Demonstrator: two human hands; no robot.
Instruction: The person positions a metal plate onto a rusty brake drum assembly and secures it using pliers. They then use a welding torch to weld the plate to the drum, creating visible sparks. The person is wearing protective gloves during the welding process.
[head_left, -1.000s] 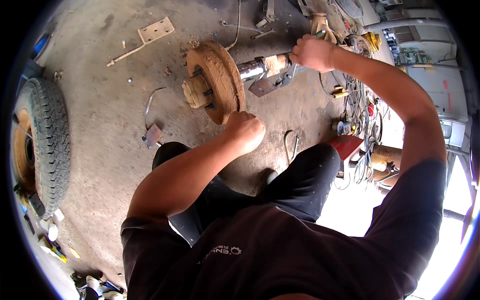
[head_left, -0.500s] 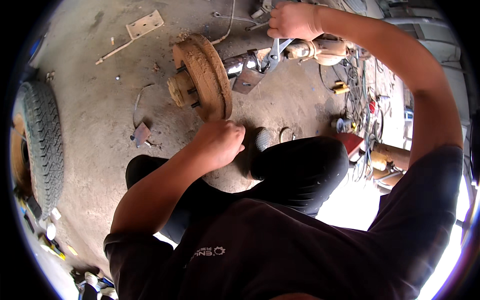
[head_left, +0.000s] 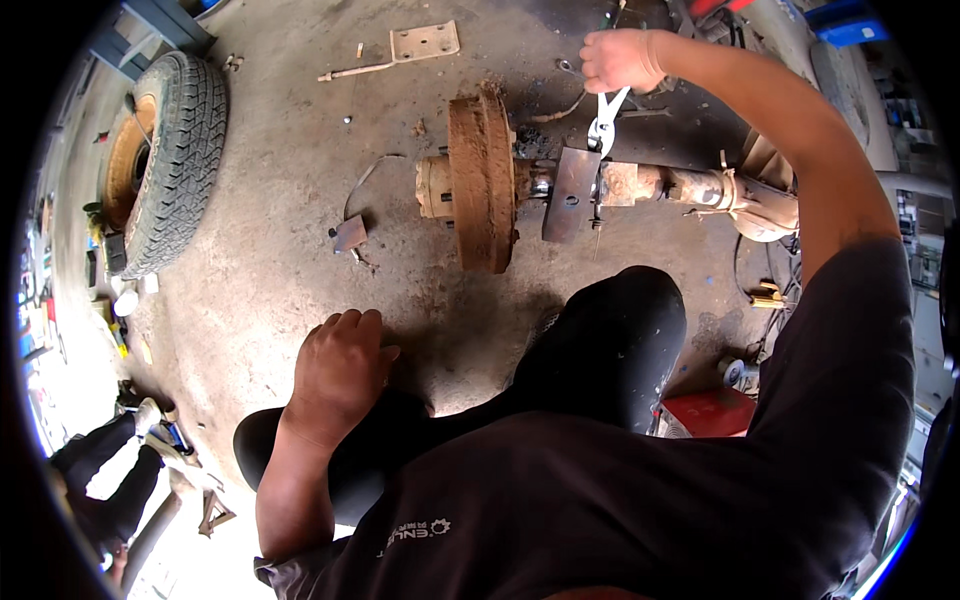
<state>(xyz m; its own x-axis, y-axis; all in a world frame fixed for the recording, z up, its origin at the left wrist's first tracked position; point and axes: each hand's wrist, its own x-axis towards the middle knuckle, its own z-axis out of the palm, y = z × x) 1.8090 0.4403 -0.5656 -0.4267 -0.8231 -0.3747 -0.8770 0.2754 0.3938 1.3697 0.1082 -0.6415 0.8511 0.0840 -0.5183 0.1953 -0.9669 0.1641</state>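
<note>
My right hand [head_left: 622, 62], at the far side, is closed round the handles of bright metal pliers [head_left: 602, 125]. The pliers point down to the axle, just behind a dark flat steel plate [head_left: 573, 195] with a hole in it. What their jaws touch is hidden. A rusty brake drum with its hub [head_left: 482, 180] sits at the left end of the axle [head_left: 690, 185]. My left hand [head_left: 343, 368] is above my left knee, apart from the drum. Its fingers are curled in with the thumb sticking out, and nothing shows in it.
A tyre on a rusty rim [head_left: 185, 165] stands at the left. On the floor lie a drilled metal plate with a rod [head_left: 425, 42], a small square piece with a wire [head_left: 350, 234] and a red box [head_left: 710, 412]. Another person's legs [head_left: 105, 460] show at the lower left.
My left hand has drawn back from beside the drum toward my left knee. My right hand stays on the pliers. The view has turned, so the drum and axle appear further right and level.
</note>
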